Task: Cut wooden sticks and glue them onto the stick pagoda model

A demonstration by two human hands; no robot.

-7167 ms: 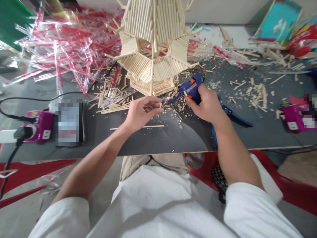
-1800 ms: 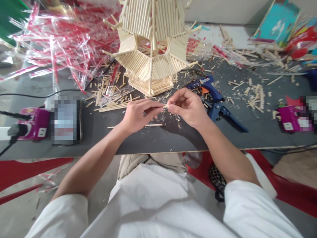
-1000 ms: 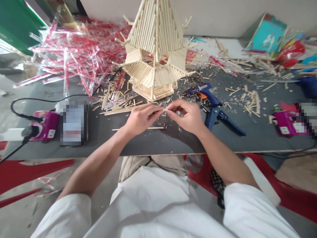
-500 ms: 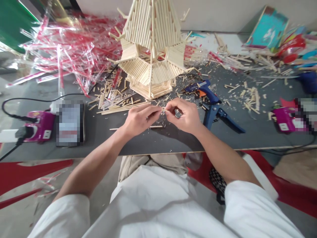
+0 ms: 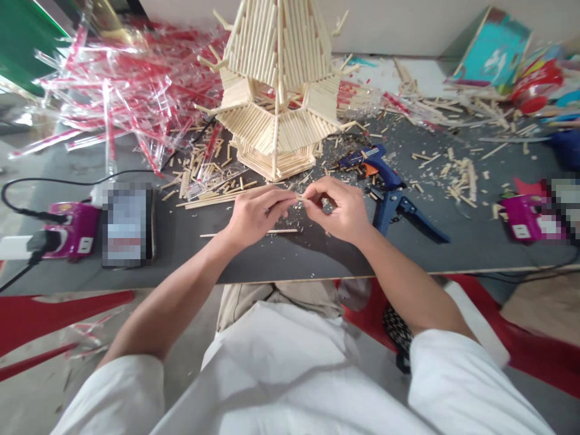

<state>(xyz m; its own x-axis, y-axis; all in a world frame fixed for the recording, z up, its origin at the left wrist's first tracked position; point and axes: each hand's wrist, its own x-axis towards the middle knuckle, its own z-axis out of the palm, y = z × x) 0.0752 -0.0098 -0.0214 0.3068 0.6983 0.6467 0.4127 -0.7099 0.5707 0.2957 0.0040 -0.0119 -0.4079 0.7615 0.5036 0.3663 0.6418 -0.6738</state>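
My right hand [image 5: 341,210] is closed in a pinch, thumb and forefinger on a short piece of wooden stick [image 5: 299,199]. From the other side the fingertips of my left hand [image 5: 257,212] meet the same small piece, fingers bent together and thumb lower down. Much of the piece is hidden by the fingertips. Beneath both hands a thin wooden stick [image 5: 283,231] lies on the dark table. Just beyond them stands a tiered pagoda model [image 5: 296,130] built of pale wooden sticks, its top cut off by the view.
Right of my hands lie a blue glue gun [image 5: 371,163] and a blue hand cutter [image 5: 410,217]. A phone [image 5: 129,226] and a purple power socket [image 5: 75,229] are at left. Red-and-clear plastic wrappers [image 5: 136,90] heap behind. Stick offcuts [image 5: 464,181] litter the table [image 5: 181,266].
My left thumb has drawn down and back from the fingertips, while its forefinger reaches a little further right. My right hand stays nearly in place, still pinching.
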